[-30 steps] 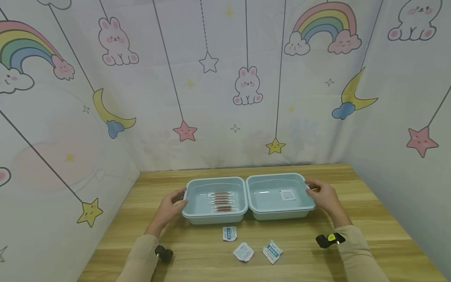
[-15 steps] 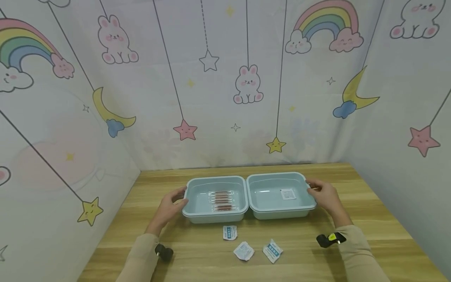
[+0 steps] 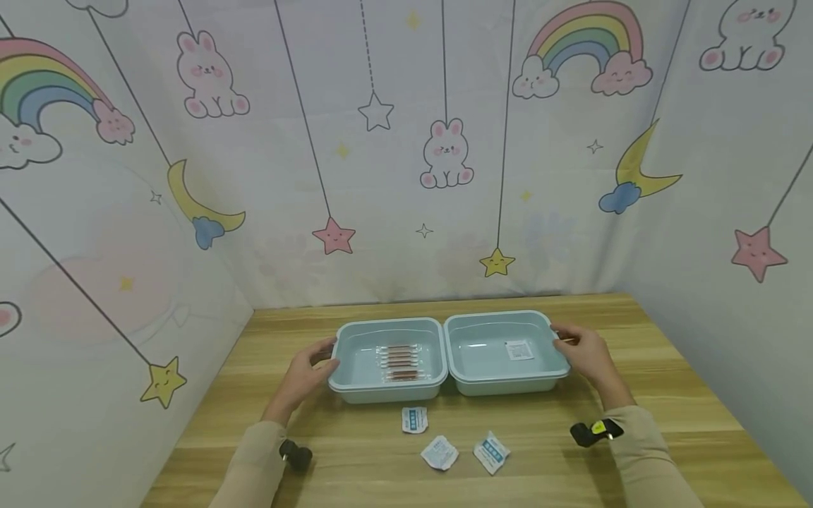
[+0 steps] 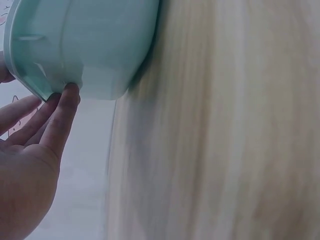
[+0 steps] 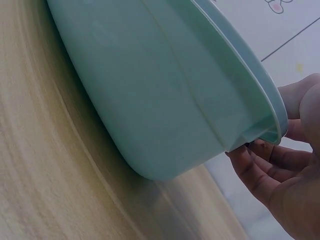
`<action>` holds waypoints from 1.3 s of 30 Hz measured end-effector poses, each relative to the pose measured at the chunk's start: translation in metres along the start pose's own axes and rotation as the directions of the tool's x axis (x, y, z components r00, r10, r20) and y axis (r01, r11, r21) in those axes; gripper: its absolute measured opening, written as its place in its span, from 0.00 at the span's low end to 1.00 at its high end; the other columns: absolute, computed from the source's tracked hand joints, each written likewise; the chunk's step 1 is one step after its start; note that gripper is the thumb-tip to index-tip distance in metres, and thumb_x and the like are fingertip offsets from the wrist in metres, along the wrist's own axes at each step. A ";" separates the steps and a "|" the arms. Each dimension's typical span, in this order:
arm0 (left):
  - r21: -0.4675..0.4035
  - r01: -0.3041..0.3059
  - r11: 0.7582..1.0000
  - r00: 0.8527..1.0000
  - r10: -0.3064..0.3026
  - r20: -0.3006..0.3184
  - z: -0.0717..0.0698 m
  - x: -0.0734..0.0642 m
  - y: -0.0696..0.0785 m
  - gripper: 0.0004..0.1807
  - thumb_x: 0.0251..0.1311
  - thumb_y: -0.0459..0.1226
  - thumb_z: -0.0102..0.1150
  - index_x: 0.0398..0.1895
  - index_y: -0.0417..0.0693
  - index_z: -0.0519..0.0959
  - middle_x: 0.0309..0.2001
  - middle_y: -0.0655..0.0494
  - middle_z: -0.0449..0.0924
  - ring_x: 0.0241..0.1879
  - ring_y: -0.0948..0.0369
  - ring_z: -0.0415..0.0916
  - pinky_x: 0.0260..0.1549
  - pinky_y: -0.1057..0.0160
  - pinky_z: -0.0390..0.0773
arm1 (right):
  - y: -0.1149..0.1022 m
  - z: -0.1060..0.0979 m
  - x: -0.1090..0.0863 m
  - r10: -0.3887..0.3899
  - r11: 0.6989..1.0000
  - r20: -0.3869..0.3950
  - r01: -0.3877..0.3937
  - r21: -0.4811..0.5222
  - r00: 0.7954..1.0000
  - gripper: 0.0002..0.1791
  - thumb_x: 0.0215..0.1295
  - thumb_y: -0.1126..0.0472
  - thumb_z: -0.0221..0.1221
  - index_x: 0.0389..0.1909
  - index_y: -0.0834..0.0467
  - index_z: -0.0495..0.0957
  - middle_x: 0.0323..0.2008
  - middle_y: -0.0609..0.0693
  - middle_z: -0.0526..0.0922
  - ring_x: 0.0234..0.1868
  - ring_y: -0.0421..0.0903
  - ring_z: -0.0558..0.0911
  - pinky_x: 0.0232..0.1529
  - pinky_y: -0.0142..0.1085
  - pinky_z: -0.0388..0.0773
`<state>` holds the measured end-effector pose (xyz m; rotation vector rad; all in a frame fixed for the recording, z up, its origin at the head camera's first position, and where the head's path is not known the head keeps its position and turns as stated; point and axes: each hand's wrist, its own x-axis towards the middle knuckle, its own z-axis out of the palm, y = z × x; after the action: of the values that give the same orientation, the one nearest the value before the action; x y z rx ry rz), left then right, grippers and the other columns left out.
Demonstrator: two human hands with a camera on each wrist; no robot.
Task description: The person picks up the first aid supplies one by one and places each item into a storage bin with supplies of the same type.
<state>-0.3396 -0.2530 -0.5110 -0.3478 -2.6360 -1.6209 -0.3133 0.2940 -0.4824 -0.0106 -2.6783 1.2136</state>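
Two pale blue-green plastic basins stand side by side on the table, rims meeting in the middle. My left hand (image 3: 308, 374) grips the outer end of the left basin (image 3: 356, 387), thumb over the rim. In the left wrist view its fingers (image 4: 62, 117) reach under that rim. My right hand (image 3: 587, 356) holds the right basin (image 3: 508, 386) likewise, its fingers (image 5: 250, 172) curled beneath the rim in the right wrist view. Several slim brown-filled sticks in clear wrappers (image 3: 400, 363) lie in a row inside the left basin. One small white square packet (image 3: 519, 351) lies inside the right basin.
Three small white packets lie on the wooden table (image 3: 356, 466) in front of the basins: one packet with a blue label (image 3: 414, 420), a pale one (image 3: 440, 454) and another blue-labelled packet (image 3: 491, 453). A cartoon-printed curtain (image 3: 394, 275) rises behind the table and at both sides.
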 end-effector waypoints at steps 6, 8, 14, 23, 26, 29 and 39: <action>0.014 -0.028 1.000 0.999 0.029 -0.028 -0.001 -0.003 0.003 0.27 0.65 0.37 0.60 0.66 0.40 0.69 0.63 0.40 0.73 0.61 0.44 0.72 0.58 0.46 0.75 | 0.001 0.000 0.000 -0.009 1.000 -0.003 0.009 -0.003 1.000 0.21 0.67 0.62 0.57 0.59 0.65 0.76 0.48 0.65 0.81 0.45 0.56 0.81 0.36 0.31 0.77; 0.034 -0.051 0.998 0.997 0.053 -0.058 -0.001 -0.003 0.005 0.26 0.65 0.38 0.60 0.64 0.39 0.71 0.62 0.40 0.72 0.60 0.43 0.72 0.56 0.46 0.76 | 0.001 0.000 0.000 -0.013 1.000 -0.001 0.013 -0.003 1.000 0.21 0.68 0.63 0.57 0.59 0.66 0.76 0.48 0.66 0.81 0.45 0.56 0.81 0.35 0.31 0.77; 0.114 -0.130 0.985 0.980 0.145 -0.138 -0.003 -0.004 0.019 0.24 0.63 0.38 0.62 0.60 0.36 0.74 0.60 0.39 0.74 0.59 0.43 0.73 0.54 0.46 0.78 | 0.001 0.000 -0.001 -0.012 1.000 -0.006 0.012 -0.002 1.000 0.21 0.67 0.63 0.57 0.59 0.65 0.75 0.48 0.66 0.81 0.45 0.56 0.81 0.35 0.31 0.77; 0.177 -0.237 0.955 0.956 0.262 -0.134 -0.002 -0.009 0.046 0.19 0.64 0.34 0.61 0.57 0.37 0.76 0.55 0.43 0.79 0.55 0.47 0.76 0.53 0.48 0.79 | 0.001 0.001 -0.001 -0.014 1.000 -0.005 0.014 -0.001 1.000 0.21 0.68 0.62 0.57 0.59 0.65 0.76 0.48 0.65 0.81 0.44 0.55 0.81 0.34 0.30 0.77; 0.192 -0.306 0.933 0.933 0.333 -0.133 0.000 -0.011 0.057 0.17 0.63 0.31 0.61 0.55 0.38 0.78 0.53 0.45 0.81 0.53 0.50 0.79 0.51 0.51 0.81 | -0.001 0.000 -0.003 -0.005 1.000 0.003 0.005 0.008 1.000 0.21 0.68 0.62 0.57 0.60 0.65 0.75 0.49 0.66 0.80 0.45 0.55 0.81 0.34 0.31 0.77; 0.185 -0.356 0.916 0.917 0.380 -0.120 0.004 -0.014 0.070 0.16 0.62 0.31 0.61 0.54 0.41 0.79 0.51 0.49 0.82 0.50 0.53 0.80 0.49 0.52 0.82 | -0.002 0.000 -0.004 -0.002 1.000 0.007 0.001 0.015 1.000 0.21 0.69 0.61 0.57 0.61 0.65 0.74 0.50 0.66 0.80 0.46 0.56 0.81 0.35 0.30 0.77; 0.184 -0.519 0.835 0.851 0.525 0.020 0.020 -0.025 0.099 0.12 0.61 0.31 0.63 0.47 0.49 0.80 0.43 0.57 0.83 0.42 0.61 0.80 0.40 0.62 0.84 | 0.000 0.001 -0.002 0.001 1.000 0.004 -0.001 0.015 1.000 0.22 0.69 0.61 0.56 0.61 0.64 0.74 0.50 0.65 0.80 0.46 0.55 0.81 0.34 0.30 0.78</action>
<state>-0.2927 -0.1971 -0.4364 -0.9281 -2.3409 -1.1841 -0.3112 0.2928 -0.4832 -0.0069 -2.6729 1.2349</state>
